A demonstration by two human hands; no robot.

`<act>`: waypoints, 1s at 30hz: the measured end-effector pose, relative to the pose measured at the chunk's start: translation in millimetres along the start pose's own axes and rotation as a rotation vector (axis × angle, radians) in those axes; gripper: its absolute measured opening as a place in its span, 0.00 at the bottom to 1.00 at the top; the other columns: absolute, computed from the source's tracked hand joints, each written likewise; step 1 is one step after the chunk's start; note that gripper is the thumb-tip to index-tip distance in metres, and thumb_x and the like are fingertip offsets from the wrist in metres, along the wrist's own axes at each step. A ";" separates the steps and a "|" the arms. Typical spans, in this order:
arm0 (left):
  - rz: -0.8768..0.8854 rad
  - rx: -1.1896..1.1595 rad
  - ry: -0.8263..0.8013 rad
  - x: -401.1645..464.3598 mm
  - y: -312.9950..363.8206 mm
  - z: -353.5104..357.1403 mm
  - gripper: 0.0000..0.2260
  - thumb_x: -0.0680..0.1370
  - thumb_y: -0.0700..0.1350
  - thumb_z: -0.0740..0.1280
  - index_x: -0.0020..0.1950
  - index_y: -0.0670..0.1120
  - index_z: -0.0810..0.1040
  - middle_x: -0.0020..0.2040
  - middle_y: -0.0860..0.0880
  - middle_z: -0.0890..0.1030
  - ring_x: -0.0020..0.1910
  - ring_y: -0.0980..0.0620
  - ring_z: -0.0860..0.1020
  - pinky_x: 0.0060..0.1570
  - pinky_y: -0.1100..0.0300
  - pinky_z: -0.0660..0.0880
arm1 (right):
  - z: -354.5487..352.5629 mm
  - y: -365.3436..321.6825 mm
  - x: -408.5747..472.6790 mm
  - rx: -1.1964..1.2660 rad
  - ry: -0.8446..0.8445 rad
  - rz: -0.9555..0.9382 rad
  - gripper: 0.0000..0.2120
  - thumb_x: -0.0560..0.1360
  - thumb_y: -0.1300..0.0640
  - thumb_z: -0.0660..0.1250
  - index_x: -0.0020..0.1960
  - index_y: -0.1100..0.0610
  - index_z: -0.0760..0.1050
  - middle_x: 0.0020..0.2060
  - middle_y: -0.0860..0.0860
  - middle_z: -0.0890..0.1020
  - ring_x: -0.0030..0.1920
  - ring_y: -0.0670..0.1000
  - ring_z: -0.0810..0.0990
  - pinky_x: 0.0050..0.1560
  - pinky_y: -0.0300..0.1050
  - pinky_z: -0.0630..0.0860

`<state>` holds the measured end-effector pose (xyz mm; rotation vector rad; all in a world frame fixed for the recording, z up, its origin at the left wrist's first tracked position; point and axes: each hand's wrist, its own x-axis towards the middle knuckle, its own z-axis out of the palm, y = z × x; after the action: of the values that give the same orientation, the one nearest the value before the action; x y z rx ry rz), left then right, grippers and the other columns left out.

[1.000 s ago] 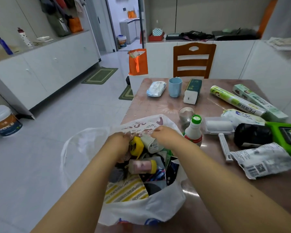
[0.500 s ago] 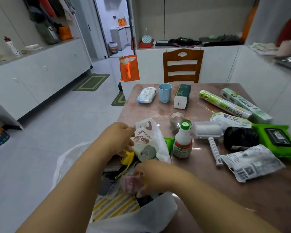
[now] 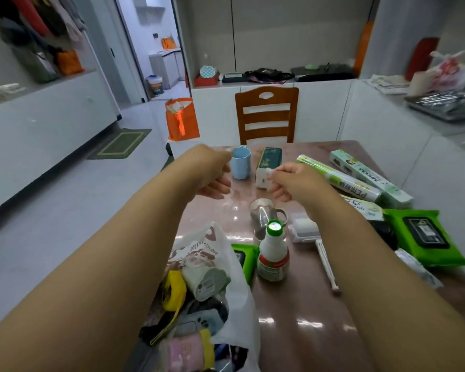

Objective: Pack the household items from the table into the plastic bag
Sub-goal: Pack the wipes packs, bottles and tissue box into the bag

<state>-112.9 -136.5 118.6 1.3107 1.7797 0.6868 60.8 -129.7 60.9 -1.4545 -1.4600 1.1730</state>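
Both hands reach out over the far half of the brown table (image 3: 293,304): the left hand (image 3: 212,173) hangs just beside a light blue cup (image 3: 240,163), its fingers loosely curled and holding nothing, while the right hand (image 3: 293,182) has its fingers curled at the near, white end of a dark green box (image 3: 269,163); whether it actually grips the box cannot be told. The cup and the box stand side by side near the far edge, in front of a wooden chair (image 3: 266,114). At the near left corner the white plastic bag (image 3: 226,264) lies open and already filled, with a yellow tape measure (image 3: 175,288), a pale grey-green cylinder (image 3: 207,280) and a pink bottle with a yellow cap (image 3: 188,353) visible inside. Just beside the bag stands a white bottle with a green cap (image 3: 273,253), and behind that a metal cup (image 3: 263,213). On the right of the table lie 2 long wrapped rolls (image 3: 341,178), a green wet-wipe pack (image 3: 424,237) and a white lint roller (image 3: 306,229), partly hidden by the right forearm. An orange bag (image 3: 181,119) stands on the floor beyond the table.
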 end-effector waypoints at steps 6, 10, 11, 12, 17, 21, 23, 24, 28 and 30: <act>-0.147 0.162 -0.158 80.6 -5.0 17.3 0.17 0.80 0.54 0.61 0.53 0.39 0.74 0.45 0.37 0.81 0.45 0.41 0.83 0.51 0.48 0.81 | -16.5 50.7 52.8 -0.037 0.008 0.203 0.08 0.78 0.53 0.65 0.48 0.59 0.76 0.39 0.56 0.81 0.34 0.49 0.76 0.36 0.40 0.72; -0.184 0.456 -0.308 122.4 -28.2 17.4 0.20 0.79 0.53 0.63 0.63 0.40 0.72 0.51 0.40 0.80 0.49 0.43 0.82 0.50 0.49 0.81 | -10.9 72.4 77.9 -0.023 -0.028 0.264 0.10 0.78 0.54 0.65 0.51 0.61 0.74 0.35 0.55 0.78 0.32 0.49 0.74 0.32 0.39 0.70; -0.187 0.537 -0.367 129.7 -39.4 20.7 0.22 0.79 0.54 0.64 0.65 0.40 0.71 0.51 0.41 0.80 0.49 0.44 0.81 0.49 0.50 0.81 | -8.0 75.9 81.9 -0.002 -0.043 0.276 0.10 0.78 0.54 0.65 0.51 0.61 0.74 0.35 0.54 0.77 0.31 0.49 0.73 0.31 0.39 0.70; -0.197 0.607 -0.431 134.6 -51.7 26.0 0.24 0.78 0.55 0.64 0.66 0.39 0.70 0.53 0.42 0.80 0.50 0.44 0.81 0.50 0.49 0.81 | -4.6 78.9 85.5 0.014 -0.060 0.285 0.10 0.78 0.53 0.65 0.51 0.61 0.73 0.35 0.54 0.77 0.31 0.49 0.73 0.31 0.38 0.69; -0.250 0.789 -0.654 141.4 -112.1 64.7 0.26 0.77 0.56 0.65 0.71 0.42 0.69 0.67 0.43 0.75 0.62 0.44 0.76 0.60 0.47 0.76 | 4.6 88.0 93.0 0.017 -0.110 0.292 0.09 0.78 0.52 0.65 0.45 0.57 0.72 0.34 0.53 0.77 0.31 0.48 0.74 0.31 0.38 0.70; -0.112 0.965 -0.756 143.3 -137.8 82.8 0.25 0.73 0.54 0.71 0.65 0.40 0.75 0.60 0.43 0.79 0.51 0.47 0.78 0.53 0.55 0.77 | -2.7 92.9 90.3 0.010 -0.057 0.308 0.08 0.79 0.54 0.63 0.49 0.60 0.72 0.34 0.54 0.77 0.30 0.48 0.73 0.30 0.38 0.69; -0.034 1.050 -0.768 143.3 -141.7 83.4 0.25 0.72 0.56 0.73 0.61 0.40 0.78 0.52 0.45 0.81 0.43 0.49 0.77 0.46 0.59 0.73 | -7.3 95.0 88.7 -0.003 -0.028 0.306 0.11 0.79 0.54 0.64 0.53 0.62 0.73 0.35 0.55 0.77 0.31 0.48 0.74 0.31 0.38 0.69; -0.014 1.069 -0.770 144.2 -142.3 82.4 0.24 0.71 0.56 0.73 0.60 0.40 0.79 0.49 0.46 0.80 0.42 0.49 0.76 0.45 0.60 0.72 | -9.0 95.3 87.9 -0.006 -0.018 0.302 0.12 0.79 0.53 0.64 0.54 0.62 0.73 0.36 0.55 0.78 0.31 0.48 0.74 0.31 0.38 0.70; -0.006 1.052 -0.796 146.8 -138.4 74.6 0.26 0.68 0.58 0.75 0.58 0.43 0.78 0.54 0.45 0.82 0.49 0.47 0.79 0.54 0.55 0.76 | -22.1 95.6 82.6 -0.017 0.040 0.258 0.11 0.78 0.51 0.65 0.51 0.60 0.75 0.38 0.54 0.80 0.33 0.48 0.77 0.32 0.38 0.71; -0.011 1.026 -0.810 148.4 -139.4 71.0 0.25 0.66 0.56 0.77 0.57 0.44 0.79 0.54 0.46 0.82 0.51 0.46 0.80 0.57 0.52 0.77 | -37.8 96.9 79.0 -0.049 0.096 0.237 0.11 0.77 0.50 0.66 0.50 0.58 0.76 0.39 0.53 0.82 0.35 0.48 0.79 0.35 0.40 0.72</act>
<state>-144.7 -42.0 -72.6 1.8295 1.4065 -0.8283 120.6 -54.1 -27.2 -1.7304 -1.2855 1.1964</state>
